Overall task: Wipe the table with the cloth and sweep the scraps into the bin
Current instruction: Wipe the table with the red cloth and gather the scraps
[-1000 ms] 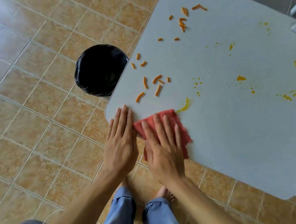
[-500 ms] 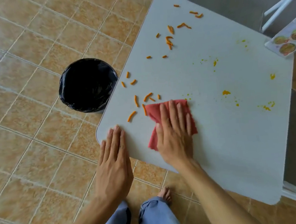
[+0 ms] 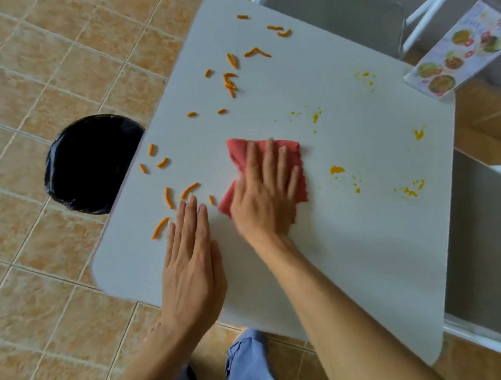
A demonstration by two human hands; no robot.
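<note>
My right hand (image 3: 266, 194) presses flat on a red cloth (image 3: 292, 154) near the middle of the grey table (image 3: 351, 257). My left hand (image 3: 190, 262) lies flat and open on the table near its front left corner, fingertips beside several orange scraps (image 3: 169, 197). More orange scraps (image 3: 231, 78) lie along the table's left side toward the far end. Yellow stains (image 3: 337, 169) dot the surface right of the cloth. The black-lined bin (image 3: 90, 164) stands on the floor by the table's left edge, partly under it.
A printed card (image 3: 456, 56) sticks over the table's far right corner. White chair frames (image 3: 426, 8) stand beyond the far edge, and another white frame (image 3: 491, 339) runs along the right side. Tiled floor (image 3: 27, 72) surrounds the bin. My legs are below the near edge.
My right hand slid the cloth from the near edge toward the table's middle, and the yellow smear by the near corner is gone. My left hand moved forward onto the table.
</note>
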